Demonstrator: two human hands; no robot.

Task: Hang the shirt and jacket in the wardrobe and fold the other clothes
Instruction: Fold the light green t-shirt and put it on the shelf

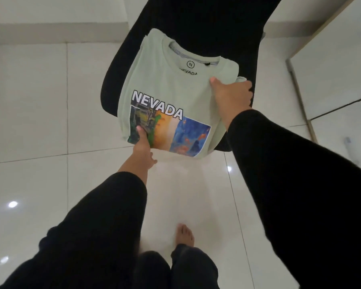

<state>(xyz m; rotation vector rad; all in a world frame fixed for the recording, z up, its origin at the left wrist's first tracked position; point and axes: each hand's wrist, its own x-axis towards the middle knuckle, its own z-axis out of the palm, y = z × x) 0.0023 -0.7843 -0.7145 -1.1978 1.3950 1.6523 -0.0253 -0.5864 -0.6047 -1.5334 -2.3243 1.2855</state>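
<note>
Both hands grip a folded T-shirt (171, 94) from its near and right edges. The left hand (143, 147) pinches the near left corner, thumb lying on top of the printed picture and the other fingers tucked under the cloth. The right hand (230, 94) is closed on the right edge, thumb on top near the collar, fingers curled around a bunched bit of fabric at that side. Pale mint green, the T-shirt is folded into a neat rectangle with its round collar at the far end, a small circled N and NEVADA label inside the neck, bold white NEVADA lettering across the chest and a colourful picture panel below it. It rests on the seat of a black chair (196, 21), its near edge overhanging the white tiled floor (29, 101). Black sleeves (290, 174) cover both arms, and a bare foot (184, 234) stands on the tiles.
</note>
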